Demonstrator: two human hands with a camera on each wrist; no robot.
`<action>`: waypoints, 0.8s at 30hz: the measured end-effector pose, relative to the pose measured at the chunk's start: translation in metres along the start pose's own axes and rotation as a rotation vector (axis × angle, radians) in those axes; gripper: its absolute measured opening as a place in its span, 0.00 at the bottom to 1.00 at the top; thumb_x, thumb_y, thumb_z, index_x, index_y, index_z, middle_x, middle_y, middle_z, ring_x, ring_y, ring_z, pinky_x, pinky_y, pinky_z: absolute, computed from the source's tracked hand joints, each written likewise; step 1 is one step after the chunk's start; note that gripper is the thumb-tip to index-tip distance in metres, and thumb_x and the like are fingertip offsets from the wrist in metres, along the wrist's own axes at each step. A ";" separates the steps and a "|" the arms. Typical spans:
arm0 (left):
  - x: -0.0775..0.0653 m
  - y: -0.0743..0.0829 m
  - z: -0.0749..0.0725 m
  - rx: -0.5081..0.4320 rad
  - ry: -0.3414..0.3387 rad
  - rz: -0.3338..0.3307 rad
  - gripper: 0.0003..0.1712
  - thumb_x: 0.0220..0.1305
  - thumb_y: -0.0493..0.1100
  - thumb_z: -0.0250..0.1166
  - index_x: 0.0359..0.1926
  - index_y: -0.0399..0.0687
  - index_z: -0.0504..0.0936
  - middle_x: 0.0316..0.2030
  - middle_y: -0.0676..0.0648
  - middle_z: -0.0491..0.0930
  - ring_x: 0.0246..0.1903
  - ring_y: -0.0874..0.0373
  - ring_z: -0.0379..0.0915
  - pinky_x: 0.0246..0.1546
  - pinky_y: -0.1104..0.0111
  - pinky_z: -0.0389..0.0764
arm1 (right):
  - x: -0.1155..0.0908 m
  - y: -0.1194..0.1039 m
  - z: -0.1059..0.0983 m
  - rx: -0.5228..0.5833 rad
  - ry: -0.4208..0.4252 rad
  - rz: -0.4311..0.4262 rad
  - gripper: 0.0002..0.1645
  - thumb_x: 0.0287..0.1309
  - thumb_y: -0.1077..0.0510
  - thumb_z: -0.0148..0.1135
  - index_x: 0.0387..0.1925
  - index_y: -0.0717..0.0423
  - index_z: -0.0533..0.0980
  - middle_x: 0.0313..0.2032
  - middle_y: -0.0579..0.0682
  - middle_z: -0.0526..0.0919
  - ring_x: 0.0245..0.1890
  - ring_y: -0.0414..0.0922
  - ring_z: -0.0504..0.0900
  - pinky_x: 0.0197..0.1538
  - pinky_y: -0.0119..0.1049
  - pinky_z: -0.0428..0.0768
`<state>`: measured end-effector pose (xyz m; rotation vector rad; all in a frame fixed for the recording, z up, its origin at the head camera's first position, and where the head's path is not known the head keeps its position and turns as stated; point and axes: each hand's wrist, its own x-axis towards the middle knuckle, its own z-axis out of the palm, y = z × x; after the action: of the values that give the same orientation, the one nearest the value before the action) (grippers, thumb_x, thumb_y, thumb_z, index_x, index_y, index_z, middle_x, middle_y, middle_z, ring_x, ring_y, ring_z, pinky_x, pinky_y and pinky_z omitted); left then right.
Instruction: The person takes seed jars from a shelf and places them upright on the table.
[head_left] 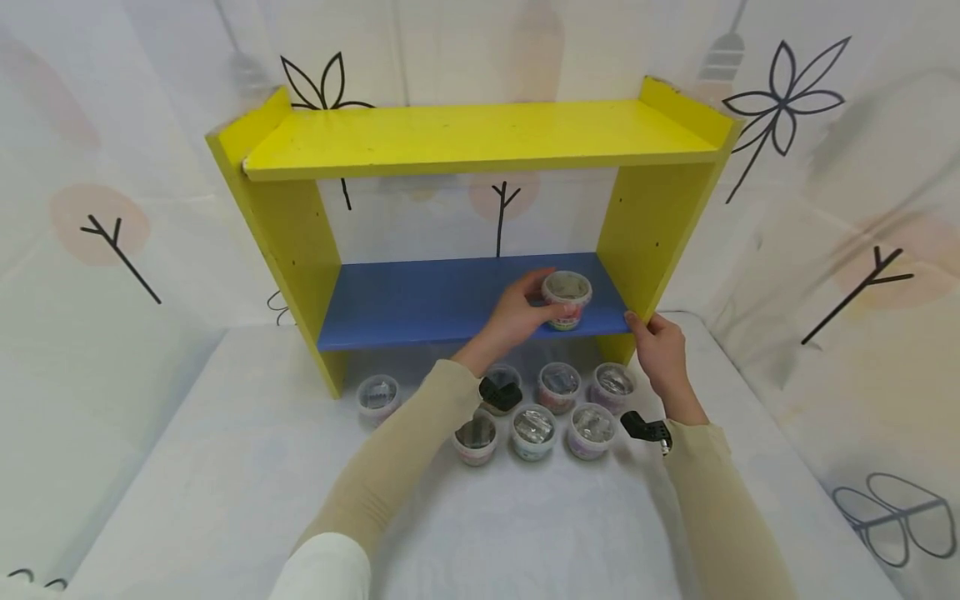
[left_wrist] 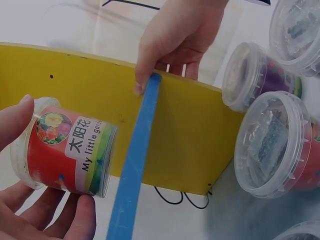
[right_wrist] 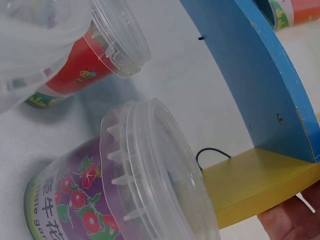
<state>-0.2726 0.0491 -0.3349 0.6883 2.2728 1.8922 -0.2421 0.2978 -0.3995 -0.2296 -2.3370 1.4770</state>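
My left hand (head_left: 513,315) holds a small clear plastic tub with a red label (left_wrist: 60,150), thumb on one side and fingers on the other. The tub is upright over the right part of the blue shelf board (head_left: 427,300), with a narrow gap beneath it in the left wrist view. My right hand (head_left: 662,354) grips the front edge of the yellow right side panel (head_left: 648,225), its thumb by the end of the blue board. Closest to the right wrist camera stands a purple-labelled tub (right_wrist: 90,195) on the table.
Several lidded tubs stand on the white-covered table (head_left: 225,500) before and under the unit, including one at the left (head_left: 378,396) and one at the front (head_left: 533,429). A yellow top board (head_left: 450,137) spans above the blue one. Patterned cloth (head_left: 112,358) surrounds the table.
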 end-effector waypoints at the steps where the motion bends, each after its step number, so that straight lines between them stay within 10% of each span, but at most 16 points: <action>1: -0.001 0.000 -0.001 0.000 0.001 0.002 0.42 0.60 0.47 0.73 0.73 0.53 0.66 0.61 0.51 0.75 0.58 0.58 0.71 0.52 0.61 0.79 | 0.000 0.000 0.000 0.001 0.001 0.000 0.36 0.71 0.39 0.52 0.60 0.67 0.75 0.53 0.66 0.81 0.56 0.59 0.77 0.63 0.56 0.71; 24: -0.046 0.019 -0.030 0.038 -0.010 0.058 0.39 0.60 0.49 0.73 0.71 0.56 0.69 0.58 0.55 0.77 0.57 0.58 0.71 0.49 0.59 0.80 | 0.001 0.001 0.000 0.010 0.005 -0.003 0.35 0.71 0.40 0.52 0.60 0.67 0.76 0.52 0.66 0.82 0.55 0.58 0.77 0.63 0.55 0.72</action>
<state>-0.2371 0.0060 -0.3198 0.7749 2.3126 1.8709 -0.2428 0.2985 -0.4006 -0.2268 -2.3248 1.4850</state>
